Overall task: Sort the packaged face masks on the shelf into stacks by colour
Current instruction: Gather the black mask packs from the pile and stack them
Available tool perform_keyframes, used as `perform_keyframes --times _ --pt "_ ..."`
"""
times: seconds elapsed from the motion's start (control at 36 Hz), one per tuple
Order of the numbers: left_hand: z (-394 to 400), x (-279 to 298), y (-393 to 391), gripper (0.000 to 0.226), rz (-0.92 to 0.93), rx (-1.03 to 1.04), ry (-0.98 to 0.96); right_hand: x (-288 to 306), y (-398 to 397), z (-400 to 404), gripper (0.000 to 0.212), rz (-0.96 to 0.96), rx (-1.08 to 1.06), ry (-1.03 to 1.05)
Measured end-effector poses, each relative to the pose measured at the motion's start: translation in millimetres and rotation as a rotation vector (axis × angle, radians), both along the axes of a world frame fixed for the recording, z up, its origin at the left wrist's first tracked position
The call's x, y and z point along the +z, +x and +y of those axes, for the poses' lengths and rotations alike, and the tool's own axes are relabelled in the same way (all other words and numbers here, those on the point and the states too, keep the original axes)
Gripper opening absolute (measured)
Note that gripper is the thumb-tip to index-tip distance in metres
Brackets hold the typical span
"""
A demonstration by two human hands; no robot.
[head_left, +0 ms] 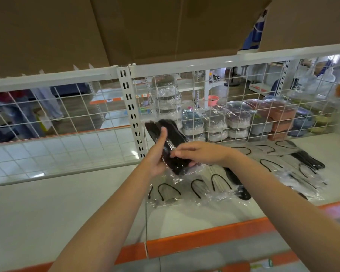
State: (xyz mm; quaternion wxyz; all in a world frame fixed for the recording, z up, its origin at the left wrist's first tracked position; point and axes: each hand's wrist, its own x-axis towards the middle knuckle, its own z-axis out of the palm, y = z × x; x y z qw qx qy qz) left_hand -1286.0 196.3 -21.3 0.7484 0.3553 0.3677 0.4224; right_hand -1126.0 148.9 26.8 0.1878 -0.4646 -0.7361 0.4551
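Note:
A bundle of black face masks (173, 142) in clear plastic wrap is held up above the white shelf (67, 203). My left hand (157, 156) grips its left side, thumb stretched up along the front. My right hand (196, 154) reaches across and pinches the bundle's lower right part. Below them, several packaged white/grey masks with black ear loops (185, 190) lie flat on the shelf. More packs lie to the right (283, 165), with black masks (310, 160) among them. Another black pack (238, 183) lies between the two groups.
A white wire grid (234, 99) backs the shelf, with a slotted upright post (132, 112). Behind it stand wrapped plastic containers (239, 118). Cardboard boxes (126, 26) sit on the shelf above. An orange strip (204, 236) edges the shelf front. People's legs (24, 112) show behind the grid at left.

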Motion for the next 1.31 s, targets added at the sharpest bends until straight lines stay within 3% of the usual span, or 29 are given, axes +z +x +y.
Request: perform_keyframes --times 0.08,0.11,0.19,0.25,0.33,0.47,0.56,0.64,0.69,0.78,0.83,0.92,1.0,1.06,1.08,1.17,1.31 --pt "0 6 -8 0.023 0.14 0.109 0.125 -3 -7 6 0.021 0.131 -0.049 -0.011" --pt "0 7 -13 0.02 0.184 0.153 0.142 -4 -9 8 0.016 0.193 -0.118 0.015" --pt "-4 13 -30 0.02 0.284 0.211 0.199 -12 -14 22 0.006 0.231 -0.347 0.167" --pt "-9 16 -40 0.017 0.338 0.243 0.247 -18 -21 30 0.024 0.222 -0.414 0.183" --pt "-14 15 -60 0.016 0.412 0.289 0.308 -27 -42 35 0.045 0.315 -0.326 0.071" --pt "-27 -6 -92 0.034 0.563 0.35 0.326 -61 -83 37 0.027 0.275 -0.271 0.092" --pt "-36 -17 -105 0.027 0.58 0.405 0.298 -80 -99 33 0.008 0.17 -0.224 0.081" --pt "-37 -21 -112 0.022 0.58 0.476 0.298 -88 -108 34 0.018 0.123 -0.201 0.087" --pt "-38 -16 -112 0.017 0.533 0.532 0.27 -89 -111 34 0.017 0.134 -0.197 0.061" --pt "-36 -2 -117 0.014 0.2 0.608 0.16 -88 -111 36 0.033 0.243 -0.289 -0.063" --pt "-32 4 -124 0.025 0.013 0.661 0.103 -84 -113 36 0.048 0.389 -0.352 -0.216" --pt "-31 11 -134 0.036 -0.094 0.723 0.06 -79 -116 38 0.077 0.72 -0.307 -0.434" --pt "-37 14 -147 0.036 -0.145 0.737 0.06 -67 -127 40 0.052 0.89 -0.244 -0.494" --pt "-41 16 -162 0.038 -0.152 0.748 0.078 -59 -136 41 0.023 0.787 -0.244 -0.39" --pt "-43 17 -171 0.038 -0.14 0.761 0.095 -54 -141 41 0.019 0.723 -0.261 -0.304" --pt "-55 22 -202 0.021 0.045 0.801 0.215 -44 -152 47 0.029 0.631 -0.3 -0.05" --pt "-77 4 -250 0.021 0.689 0.755 0.398 -40 -166 53 0.026 0.448 -0.194 0.169"
